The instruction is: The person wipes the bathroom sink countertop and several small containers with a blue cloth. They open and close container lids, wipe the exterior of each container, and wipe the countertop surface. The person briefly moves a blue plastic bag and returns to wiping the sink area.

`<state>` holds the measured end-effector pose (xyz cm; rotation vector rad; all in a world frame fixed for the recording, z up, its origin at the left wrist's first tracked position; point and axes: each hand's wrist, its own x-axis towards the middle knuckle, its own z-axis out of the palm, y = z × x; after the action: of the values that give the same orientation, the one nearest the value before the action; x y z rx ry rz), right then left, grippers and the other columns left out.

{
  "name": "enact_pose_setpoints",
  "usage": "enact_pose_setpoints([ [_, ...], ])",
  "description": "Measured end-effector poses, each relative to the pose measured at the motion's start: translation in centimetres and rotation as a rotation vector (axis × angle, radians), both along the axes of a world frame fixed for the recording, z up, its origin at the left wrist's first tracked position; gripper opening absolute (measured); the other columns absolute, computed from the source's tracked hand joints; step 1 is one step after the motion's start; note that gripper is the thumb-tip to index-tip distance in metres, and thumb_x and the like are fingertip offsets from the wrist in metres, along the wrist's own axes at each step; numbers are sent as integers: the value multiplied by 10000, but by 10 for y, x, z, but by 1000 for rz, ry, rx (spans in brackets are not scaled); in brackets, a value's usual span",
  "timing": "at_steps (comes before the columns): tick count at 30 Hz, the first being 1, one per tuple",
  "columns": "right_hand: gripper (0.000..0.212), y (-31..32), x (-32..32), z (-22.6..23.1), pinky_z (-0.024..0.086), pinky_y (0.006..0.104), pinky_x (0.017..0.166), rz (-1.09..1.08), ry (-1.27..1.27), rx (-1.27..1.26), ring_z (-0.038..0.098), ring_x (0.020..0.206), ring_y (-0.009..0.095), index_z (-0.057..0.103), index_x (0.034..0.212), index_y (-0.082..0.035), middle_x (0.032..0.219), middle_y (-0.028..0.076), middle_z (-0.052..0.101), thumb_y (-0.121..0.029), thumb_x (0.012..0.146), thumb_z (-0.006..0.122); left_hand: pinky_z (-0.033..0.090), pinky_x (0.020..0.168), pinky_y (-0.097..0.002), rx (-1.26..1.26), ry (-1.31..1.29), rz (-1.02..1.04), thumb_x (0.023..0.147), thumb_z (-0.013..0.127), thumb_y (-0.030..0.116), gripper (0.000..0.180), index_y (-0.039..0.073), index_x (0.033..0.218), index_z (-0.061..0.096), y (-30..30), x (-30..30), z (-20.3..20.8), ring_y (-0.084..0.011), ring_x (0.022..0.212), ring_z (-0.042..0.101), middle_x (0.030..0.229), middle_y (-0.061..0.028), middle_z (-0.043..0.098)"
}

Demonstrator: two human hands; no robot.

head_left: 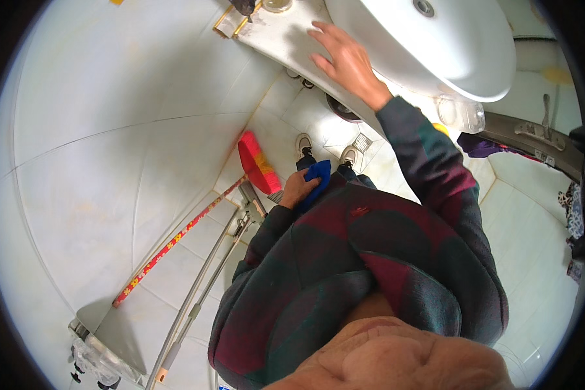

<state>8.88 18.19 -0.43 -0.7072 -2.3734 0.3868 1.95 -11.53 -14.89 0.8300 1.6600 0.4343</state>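
My left hand (297, 190) hangs low by my body, its fingers closed round a bunched blue cloth (318, 172). My right hand (346, 61) reaches forward over the pale counter (289, 40), fingers spread and holding nothing. Whether its fingertips touch the counter I cannot tell. Just beside that hand stands the white oval washbasin (396, 40), with a round metal drain (424, 8) at its bottom.
A red broom (257, 162) with a patterned handle leans by the left wall, near metal poles (195, 305). A clear plastic cup (461, 115) lies beside the basin. A dark rail (533, 140) runs along the right. My shoes (348, 156) stand near a floor drain (363, 142).
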Motion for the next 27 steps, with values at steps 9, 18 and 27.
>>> enact_pose_setpoints([
  [9, 575, 84, -91, -41, 500, 442, 735, -86, -254, 15, 606, 852, 399, 438, 1205, 60, 1164, 262, 537, -126, 712, 667, 483, 716, -380, -22, 86, 229, 738, 636, 376, 463, -17, 983, 636, -30, -21, -4, -320, 775, 649, 832, -216, 658],
  [18, 319, 118, -126, -73, 496, 441, 701, -142, -335, -5, 628, 815, 351, 501, 1026, -27, 941, 199, 615, -186, 762, 584, 491, 718, -363, -45, 33, 378, 757, 629, 392, 502, -48, 1000, 625, -49, -26, -26, -288, 760, 658, 838, -210, 667],
  [27, 389, 86, -102, -26, 480, 447, 803, -77, -390, -198, 584, 981, 358, 506, 1105, 4, 1115, 256, 550, -183, 771, 576, 487, 706, -314, 44, 13, 512, 775, 649, 311, 428, -50, 1002, 627, -29, -43, -2, -201, 751, 642, 832, -153, 674],
])
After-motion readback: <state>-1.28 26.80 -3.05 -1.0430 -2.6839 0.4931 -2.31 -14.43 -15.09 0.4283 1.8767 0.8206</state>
